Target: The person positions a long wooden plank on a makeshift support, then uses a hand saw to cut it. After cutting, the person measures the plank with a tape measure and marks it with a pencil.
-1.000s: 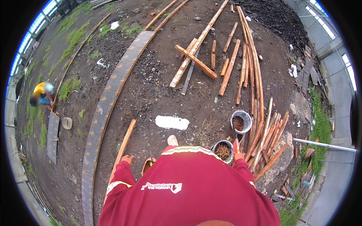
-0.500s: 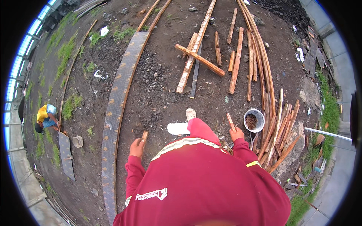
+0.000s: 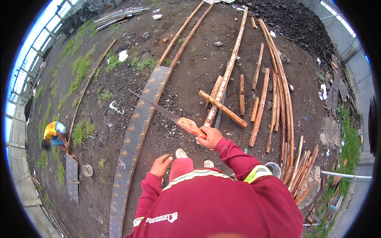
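Observation:
A handsaw [image 3: 186, 125] with an orange-brown wooden handle is gripped in my right hand [image 3: 211, 137], held out in front of me. Its dark blade points up and left, crossing in view over a long patterned grey panel [image 3: 133, 137]. My left hand [image 3: 160, 165] hangs close to my left leg, its fingers loosely bent and nothing visible between them. Beyond the saw, a short timber [image 3: 223, 108] lies across a long pale-faced timber [image 3: 228, 73] on the ground.
Several timber offcuts [image 3: 260, 107] lie ahead to the right, beside long beams [image 3: 283, 87]. A grey bucket [image 3: 274, 168] sits partly behind my right sleeve, near a pile of sticks [image 3: 301, 170]. At far left a person in a yellow top [image 3: 51, 131] bends over near a small panel [image 3: 72, 178].
My right hand has swung forward and left, bringing the saw blade into view. The short wooden piece seen in my left hand no longer shows. My view has shifted, and both shoes now show.

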Action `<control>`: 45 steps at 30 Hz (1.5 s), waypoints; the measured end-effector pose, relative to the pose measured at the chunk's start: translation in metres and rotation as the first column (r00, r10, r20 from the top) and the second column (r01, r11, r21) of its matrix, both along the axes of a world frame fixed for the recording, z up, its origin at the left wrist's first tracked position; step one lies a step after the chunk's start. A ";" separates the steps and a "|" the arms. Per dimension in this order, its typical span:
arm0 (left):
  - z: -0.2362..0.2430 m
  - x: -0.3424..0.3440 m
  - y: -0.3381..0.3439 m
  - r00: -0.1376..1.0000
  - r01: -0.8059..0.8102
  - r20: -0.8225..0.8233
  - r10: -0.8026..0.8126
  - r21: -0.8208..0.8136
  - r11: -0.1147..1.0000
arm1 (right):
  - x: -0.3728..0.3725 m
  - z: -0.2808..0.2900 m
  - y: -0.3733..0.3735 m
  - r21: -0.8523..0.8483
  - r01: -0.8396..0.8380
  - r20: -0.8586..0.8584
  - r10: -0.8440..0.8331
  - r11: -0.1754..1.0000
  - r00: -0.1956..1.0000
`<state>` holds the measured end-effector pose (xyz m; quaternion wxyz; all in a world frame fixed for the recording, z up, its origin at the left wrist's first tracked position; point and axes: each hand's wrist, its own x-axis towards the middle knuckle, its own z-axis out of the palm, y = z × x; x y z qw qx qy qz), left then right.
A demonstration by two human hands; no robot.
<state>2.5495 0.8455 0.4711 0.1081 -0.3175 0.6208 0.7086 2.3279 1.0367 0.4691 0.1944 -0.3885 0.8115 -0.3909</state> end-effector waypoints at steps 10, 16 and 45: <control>-0.049 -0.144 -0.134 0.956 -0.292 0.157 0.246 0.489 0.822 | -0.058 -0.019 -0.188 0.362 -0.351 -0.138 0.422 0.864 0.896; -0.080 -0.182 -0.196 0.889 -0.447 0.365 0.275 0.567 0.692 | -0.093 -0.016 -0.251 0.491 -0.419 -0.063 0.511 0.764 0.857; -0.079 -0.033 -0.351 0.131 -0.297 0.782 0.610 -0.556 0.776 | -0.323 -0.469 -0.213 0.795 0.606 0.572 -0.375 0.033 -0.729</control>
